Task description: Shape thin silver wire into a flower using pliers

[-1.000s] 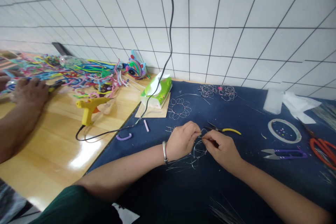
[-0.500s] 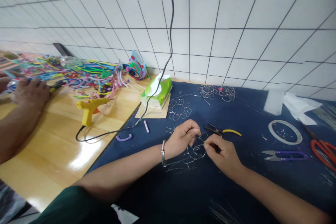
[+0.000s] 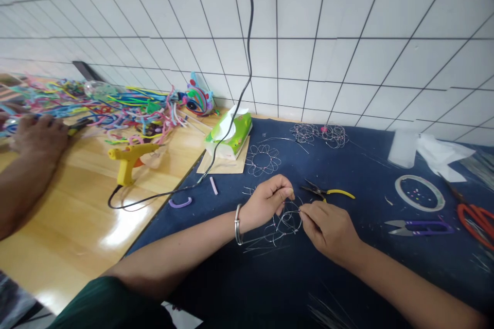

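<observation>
Between my hands is a looped wire flower [image 3: 284, 223] of thin silver wire, held just above the dark blue cloth [image 3: 239, 288]. My left hand [image 3: 268, 200] is closed, its thumb and fingers pinching the flower's upper left edge. My right hand [image 3: 328, 223] pinches the wire at the right side of the flower, fingers curled. Just beyond my right hand lie yellow-handled pliers [image 3: 337, 193], their jaws pointing left. A flat finished-looking wire ring of petals [image 3: 263, 160] lies past my left hand. Loose wire pieces [image 3: 262, 250] are under my left wrist.
Purple thread snips [image 3: 420, 227], red-handled scissors [image 3: 476, 223] and a white ring with beads inside [image 3: 420, 193] lie at right. Wire bundles [image 3: 318, 134] sit near the wall. Left are a tissue pack [image 3: 231, 133], a yellow glue gun [image 3: 129, 162] with cord, and a co-worker's hand [image 3: 38, 136].
My right hand has moved slightly right, drawing away from my left hand, and turned a little palm-down. The wire flower shows more openly between them. My left hand stays nearly in place.
</observation>
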